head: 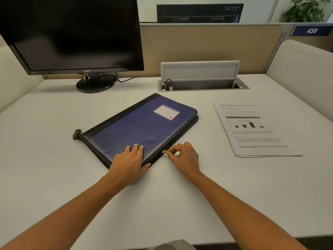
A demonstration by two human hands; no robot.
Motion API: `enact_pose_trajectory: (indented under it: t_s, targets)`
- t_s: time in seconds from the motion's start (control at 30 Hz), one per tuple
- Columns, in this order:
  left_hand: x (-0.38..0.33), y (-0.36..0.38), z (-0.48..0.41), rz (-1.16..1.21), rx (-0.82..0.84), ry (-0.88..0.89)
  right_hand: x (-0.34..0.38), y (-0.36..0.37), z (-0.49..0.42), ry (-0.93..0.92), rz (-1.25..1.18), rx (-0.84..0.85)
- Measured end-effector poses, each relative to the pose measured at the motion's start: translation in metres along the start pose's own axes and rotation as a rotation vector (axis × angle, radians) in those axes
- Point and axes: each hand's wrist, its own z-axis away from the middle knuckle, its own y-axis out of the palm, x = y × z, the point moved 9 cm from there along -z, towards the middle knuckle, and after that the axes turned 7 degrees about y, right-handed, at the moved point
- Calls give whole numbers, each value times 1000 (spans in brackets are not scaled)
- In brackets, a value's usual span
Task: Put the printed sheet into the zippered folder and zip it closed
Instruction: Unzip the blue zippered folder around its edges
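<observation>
White desk (54,177) holds blue folder (142,127) lying flat, angled. L hand (130,160) presses flat on near corner, fingers straight. R hand (183,156) pinches zip pull (164,151) (right edge). Sheet (252,129) lies apart, right of folder.

bare all the way to the lower corners of the frame: left forearm (72,210) at lower left, right forearm (243,204) at lower right, both slim and smooth. just below centre, left hand (129,159) and right hand (183,156), with short, pale, rounded fingernails. at bottom centre, a rumpled fold of grey fabric (171,245), cut off by the edge.
</observation>
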Motion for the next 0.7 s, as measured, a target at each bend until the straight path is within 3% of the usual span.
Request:
enact_pose_trajectory:
  t_s: [0.43,0.7]
  targets:
    - [-11,8,-5,-53,102,15,2,4,9,14,-82,-33]
    - [-12,8,-6,4,122,5,18,17,23,-121,-67,44]
